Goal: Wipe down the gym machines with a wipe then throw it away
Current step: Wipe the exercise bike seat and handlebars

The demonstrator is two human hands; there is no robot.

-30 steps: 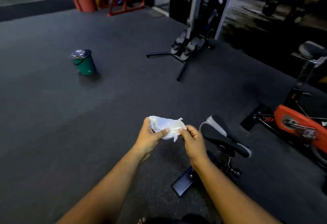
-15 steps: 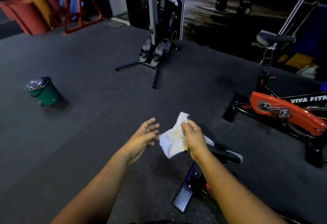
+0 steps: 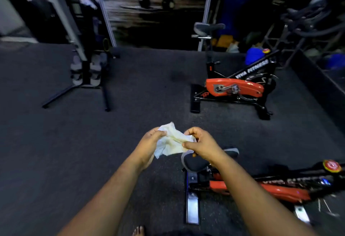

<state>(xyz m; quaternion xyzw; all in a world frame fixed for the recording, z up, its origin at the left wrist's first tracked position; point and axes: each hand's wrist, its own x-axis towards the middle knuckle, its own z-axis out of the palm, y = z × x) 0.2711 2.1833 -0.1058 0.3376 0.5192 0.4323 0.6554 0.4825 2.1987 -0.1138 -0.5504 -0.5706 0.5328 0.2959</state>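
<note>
A rowing-type machine [image 3: 85, 71] stands at far left on the dark floor [image 3: 46, 142]. The left hand [image 3: 149, 142] curls its fingers over the left edge of a crumpled white wipe [image 3: 171, 142], held in the air between both hands. The right hand [image 3: 200, 143] pinches the wipe's right edge, above the near exercise bike's saddle [image 3: 196, 161]. A second orange bike [image 3: 235, 87] stands beyond.

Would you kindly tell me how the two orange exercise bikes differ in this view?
The far bike stands across the floor, seen whole from the side, saddle raised and free. The near bike is right beside the person, cut off by the frame, its saddle partly hidden under the right hand. Both share orange bodies and black frames.
</note>
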